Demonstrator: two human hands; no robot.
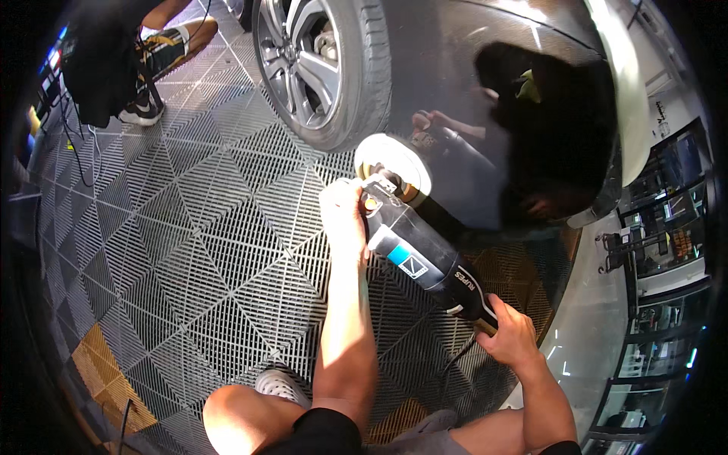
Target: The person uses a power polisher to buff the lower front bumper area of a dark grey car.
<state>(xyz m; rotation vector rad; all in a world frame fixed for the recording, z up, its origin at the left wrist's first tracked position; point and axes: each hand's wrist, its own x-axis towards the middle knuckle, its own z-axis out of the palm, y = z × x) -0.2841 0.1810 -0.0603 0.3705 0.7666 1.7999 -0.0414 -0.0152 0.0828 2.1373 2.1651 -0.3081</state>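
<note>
A black Rupes polisher [421,250] lies slantwise in both my hands. My left hand [344,219] grips its head end, beside an orange-lit spot. My right hand [509,333] is closed around the rear handle, where a dark cord hangs down. The round, brightly lit polishing pad [392,165] faces the glossy dark car body panel [443,165], low and just behind the wheel; whether pad and panel touch, I cannot tell. Reflections of a hand and the polisher show in the paint.
A car wheel with a tire [364,74] stands left of the pad. Another person [108,62] crouches at the upper left, near hanging cables. Grey slatted floor tiles [227,273] lie below. Dark-framed windows [654,341] run along the right.
</note>
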